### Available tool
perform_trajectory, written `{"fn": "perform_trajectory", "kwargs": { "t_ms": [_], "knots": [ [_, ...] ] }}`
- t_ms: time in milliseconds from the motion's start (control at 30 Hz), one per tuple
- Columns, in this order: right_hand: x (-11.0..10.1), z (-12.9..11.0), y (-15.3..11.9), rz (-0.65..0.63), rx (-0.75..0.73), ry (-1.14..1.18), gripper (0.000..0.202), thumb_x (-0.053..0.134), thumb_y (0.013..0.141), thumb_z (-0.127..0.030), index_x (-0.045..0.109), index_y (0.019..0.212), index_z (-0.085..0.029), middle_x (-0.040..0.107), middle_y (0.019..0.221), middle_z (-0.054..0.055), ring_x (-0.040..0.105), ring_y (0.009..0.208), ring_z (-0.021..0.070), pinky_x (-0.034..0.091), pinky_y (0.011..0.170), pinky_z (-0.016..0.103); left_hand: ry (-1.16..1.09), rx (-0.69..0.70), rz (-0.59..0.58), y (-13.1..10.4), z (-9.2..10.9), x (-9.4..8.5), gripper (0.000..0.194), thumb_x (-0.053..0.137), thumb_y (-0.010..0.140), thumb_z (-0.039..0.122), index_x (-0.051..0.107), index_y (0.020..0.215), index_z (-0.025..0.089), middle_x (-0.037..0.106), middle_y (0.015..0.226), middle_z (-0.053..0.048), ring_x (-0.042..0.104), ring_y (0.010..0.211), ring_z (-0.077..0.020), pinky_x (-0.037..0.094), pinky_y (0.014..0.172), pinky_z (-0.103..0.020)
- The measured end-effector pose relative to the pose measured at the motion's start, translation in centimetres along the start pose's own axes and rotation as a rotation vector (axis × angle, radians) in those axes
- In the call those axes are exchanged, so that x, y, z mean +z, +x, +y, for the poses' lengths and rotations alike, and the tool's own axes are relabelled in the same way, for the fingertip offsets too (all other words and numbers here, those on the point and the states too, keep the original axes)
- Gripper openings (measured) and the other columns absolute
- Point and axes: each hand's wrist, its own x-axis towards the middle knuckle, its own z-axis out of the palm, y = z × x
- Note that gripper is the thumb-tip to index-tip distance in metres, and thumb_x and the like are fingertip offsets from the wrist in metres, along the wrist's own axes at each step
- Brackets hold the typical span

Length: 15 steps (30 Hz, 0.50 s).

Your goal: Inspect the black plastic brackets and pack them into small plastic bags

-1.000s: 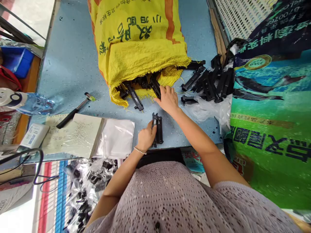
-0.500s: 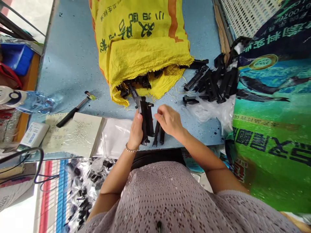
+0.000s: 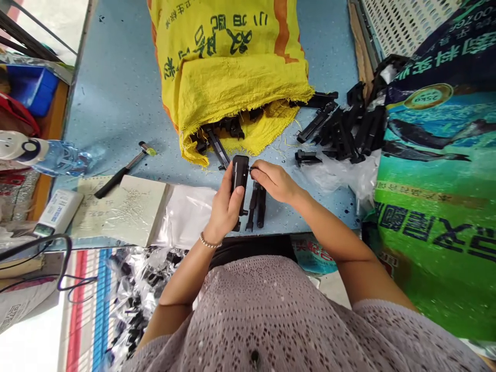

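My left hand (image 3: 223, 207) is wrapped round a black plastic part (image 3: 240, 173), held upright over the front of the blue table. My right hand (image 3: 273, 181) is closed in a pinch at a small pin on the right side of that part. Below my right hand, black bars (image 3: 261, 206) lie near the table's front edge. Another long black piece (image 3: 217, 147) sticks out of the mouth of a yellow woven sack (image 3: 240, 77), just beyond my left hand. More black parts show inside the sack.
Black parts (image 3: 341, 129) are heaped at the right beside clear plastic (image 3: 329, 173) and a green-blue sack (image 3: 434, 206). A hammer (image 3: 120, 175), paper sheets (image 3: 135, 212), a small box (image 3: 58, 213) and a bottle (image 3: 58, 157) are at the left. Bagged parts (image 3: 143, 294) lie below the table.
My left hand has turned the black part, so a smoother face shows. My right fingers have moved in to its side. The view has shifted slightly.
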Motion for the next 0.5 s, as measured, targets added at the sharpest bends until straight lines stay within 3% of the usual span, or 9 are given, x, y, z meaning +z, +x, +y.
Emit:
{"fn": "perform_trajectory", "kwargs": {
  "t_ms": [67,133,200,267,333,400,433,500],
  "knots": [
    [-1.4,-0.4,0.2,0.013,-0.03,-0.056,0.04,0.043,0.106,-0.055,0.05,0.081,-0.023,0.05,0.073,-0.001,0.049,0.069,0.0158,0.039,0.067,0.031,0.085,0.041,0.102,-0.7,0.6,-0.4,0.069,0.055,0.097,0.062,0.048,0.154,0.023,0.053,0.153,-0.014,0.045,0.145,-0.0309,0.033,0.125,-0.048],
    [-2.6,-1.0,0.5,0.123,-0.075,-0.126,0.041,0.04,0.107,-0.052,0.047,0.078,-0.024,0.047,0.072,-0.001,0.047,0.067,0.0158,0.039,0.067,0.032,0.146,0.025,0.162,-2.1,1.1,-0.9,0.059,0.062,0.093,0.064,0.066,0.132,0.021,0.066,0.128,-0.014,0.057,0.126,-0.0308,0.041,0.116,-0.049],
    [-3.5,-2.2,0.6,0.252,-0.139,-0.239,0.042,0.035,0.108,-0.051,0.045,0.076,-0.025,0.044,0.071,0.0,0.045,0.066,0.0168,0.038,0.068,0.034,0.079,-0.106,0.015,-3.4,1.0,-1.3,0.047,0.056,0.096,0.064,0.074,0.107,0.022,0.07,0.098,-0.01,0.065,0.097,-0.0263,0.052,0.098,-0.046],
    [-3.3,-3.7,0.2,0.269,-0.223,-0.36,0.042,0.034,0.106,-0.05,0.042,0.073,-0.026,0.042,0.068,0.001,0.043,0.064,0.0181,0.038,0.066,0.036,-0.171,-0.336,-0.25,-3.6,0.2,-1.2,0.059,0.042,0.099,0.071,0.075,0.096,0.021,0.07,0.082,-0.009,0.065,0.078,-0.0243,0.057,0.08,-0.043],
    [-1.7,-5.3,-0.8,0.149,-0.321,-0.417,0.039,0.041,0.103,-0.048,0.039,0.069,-0.027,0.042,0.065,0.001,0.041,0.062,0.019,0.036,0.062,0.037,-0.439,-0.533,-0.394,-1.8,-0.9,-1.0,0.08,0.026,0.095,0.082,0.075,0.103,0.019,0.073,0.084,-0.012,0.069,0.075,-0.0263,0.059,0.071,-0.043],
    [1.3,-6.3,-2.4,-0.034,-0.386,-0.325,0.038,0.047,0.098,-0.045,0.036,0.067,-0.027,0.043,0.063,0.001,0.04,0.061,0.019,0.035,0.06,0.037,-0.64,-0.627,-0.384,1.5,-1.3,-1.1,0.094,0.012,0.093,0.085,0.072,0.117,0.017,0.075,0.096,-0.014,0.072,0.079,-0.027,0.06,0.07,-0.044],
    [3.2,-6.5,-3.4,-0.128,-0.384,-0.217,0.038,0.048,0.097,-0.044,0.035,0.066,-0.027,0.044,0.062,0.001,0.041,0.06,0.0186,0.035,0.059,0.036,-0.706,-0.619,-0.349,3.4,-1.0,-1.5,0.096,0.007,0.093,0.084,0.07,0.121,0.016,0.075,0.1,-0.014,0.072,0.08,-0.0255,0.061,0.07,-0.042],
    [6.9,-5.9,-5.0,-0.27,-0.239,0.073,0.039,0.046,0.098,-0.044,0.035,0.065,-0.026,0.044,0.06,-0.001,0.043,0.059,0.0169,0.037,0.058,0.034,-0.816,-0.5,-0.26,6.6,0.9,-2.7,0.094,0.007,0.094,0.083,0.067,0.127,0.018,0.073,0.109,-0.013,0.071,0.08,-0.022,0.06,0.07,-0.039]
  ]
}}
